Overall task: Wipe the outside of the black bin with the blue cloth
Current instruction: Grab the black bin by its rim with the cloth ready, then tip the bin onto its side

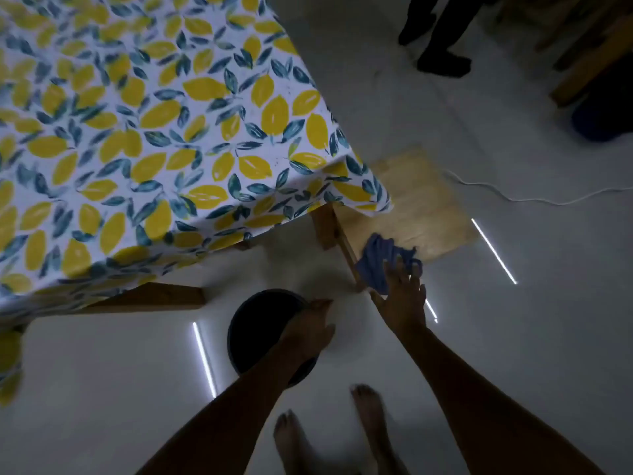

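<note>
The black bin (255,332) stands upright on the white floor just below the table's corner. My left hand (310,329) grips its right rim. The blue cloth (380,260) lies crumpled on the near corner of a wooden stool seat. My right hand (404,296) reaches over the cloth with spread fingers, the fingertips touching its near edge; the cloth is not lifted.
A table with a lemon-print cloth (154,132) fills the upper left. The wooden stool (418,204) stands beside its leg. A white cable (513,197) runs across the floor. My bare feet (329,437) are at the bottom. Another person's dark legs (438,39) stand at the top.
</note>
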Action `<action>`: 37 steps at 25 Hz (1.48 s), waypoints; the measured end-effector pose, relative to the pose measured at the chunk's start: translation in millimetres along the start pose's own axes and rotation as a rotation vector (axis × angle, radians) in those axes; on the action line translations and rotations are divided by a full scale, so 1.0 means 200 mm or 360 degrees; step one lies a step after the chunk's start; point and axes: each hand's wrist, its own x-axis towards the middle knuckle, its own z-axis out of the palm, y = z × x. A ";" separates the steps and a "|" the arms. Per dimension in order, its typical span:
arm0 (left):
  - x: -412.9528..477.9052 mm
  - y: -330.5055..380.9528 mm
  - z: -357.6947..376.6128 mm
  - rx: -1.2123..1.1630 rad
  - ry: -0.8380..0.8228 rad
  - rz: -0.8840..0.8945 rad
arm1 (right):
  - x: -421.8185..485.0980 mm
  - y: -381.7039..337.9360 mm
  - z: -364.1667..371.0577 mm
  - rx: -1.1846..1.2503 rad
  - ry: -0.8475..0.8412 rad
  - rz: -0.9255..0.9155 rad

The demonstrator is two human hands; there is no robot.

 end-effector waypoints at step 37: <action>0.07 -1.09 1.11 -0.0833 0.1060 -0.0227 | -0.32 -0.18 1.49 0.1249 0.0292 -0.0385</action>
